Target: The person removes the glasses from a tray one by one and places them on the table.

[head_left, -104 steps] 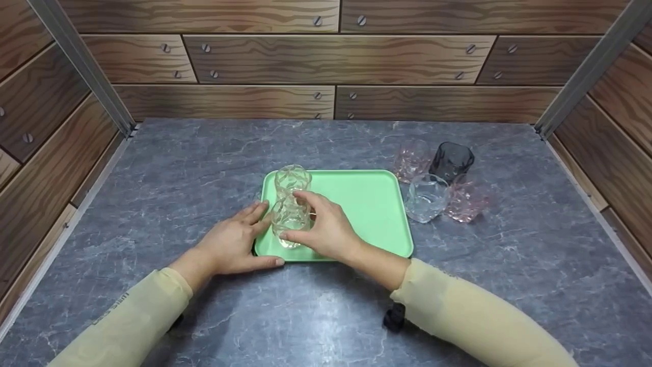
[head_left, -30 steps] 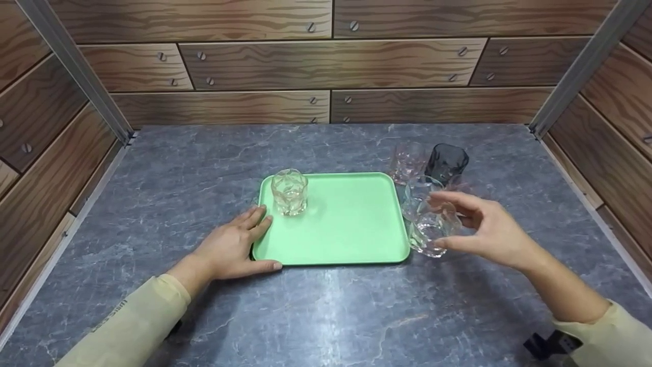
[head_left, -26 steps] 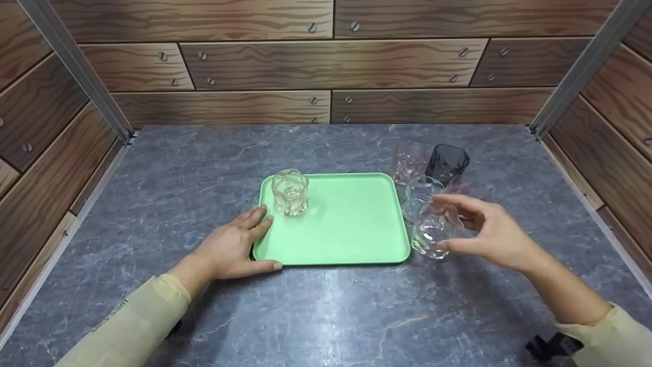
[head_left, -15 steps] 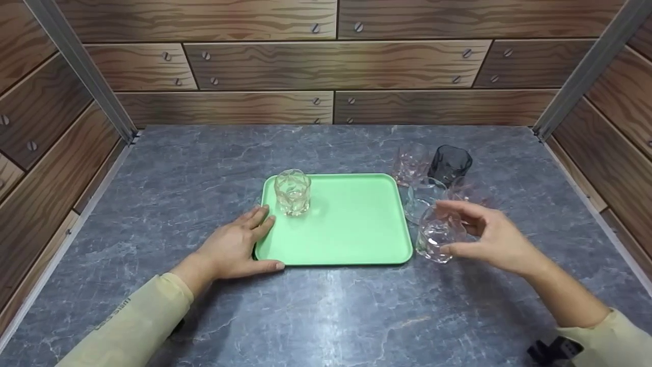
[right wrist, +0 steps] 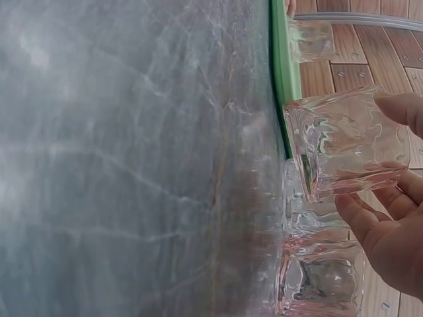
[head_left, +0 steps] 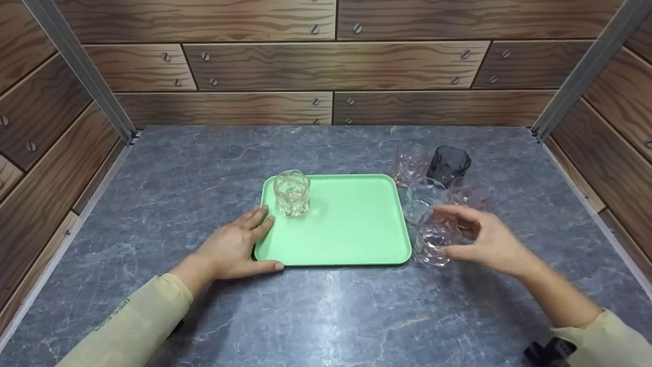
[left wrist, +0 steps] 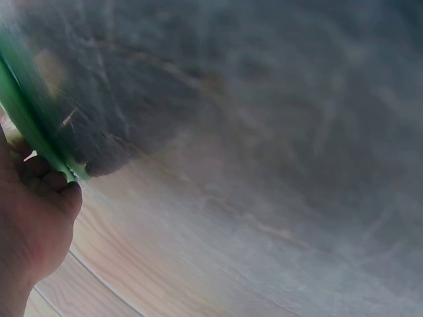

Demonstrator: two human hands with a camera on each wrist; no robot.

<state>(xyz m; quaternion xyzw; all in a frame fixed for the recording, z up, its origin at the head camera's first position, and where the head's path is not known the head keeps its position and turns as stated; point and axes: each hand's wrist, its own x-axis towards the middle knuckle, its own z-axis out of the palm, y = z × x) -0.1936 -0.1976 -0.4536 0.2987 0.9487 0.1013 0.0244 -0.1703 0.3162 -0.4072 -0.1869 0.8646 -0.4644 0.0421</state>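
My right hand [head_left: 489,239] grips a clear faceted drinking glass [head_left: 429,239] just right of the tray, thumb on one side and fingers on the other. In the right wrist view this glass [right wrist: 347,142] is tilted, its base close to the tray's edge. My left hand [head_left: 229,250] rests at the left edge of a light green tray [head_left: 351,219], fingertips over the rim and thumb along the front edge. A second clear glass [head_left: 292,192] stands upright in the tray's back left corner.
Behind the held glass stand another clear glass [head_left: 425,191], a pink glass [head_left: 468,191], a second pink glass [head_left: 409,162] and a dark grey glass [head_left: 450,162]. Wood-patterned walls [head_left: 331,63] close off the back and sides of the grey table [head_left: 326,316].
My right hand has taken the front clear glass off the tray's left side, carried it right past the tray, and lowered it slightly. My left hand has stayed at the tray's edge.
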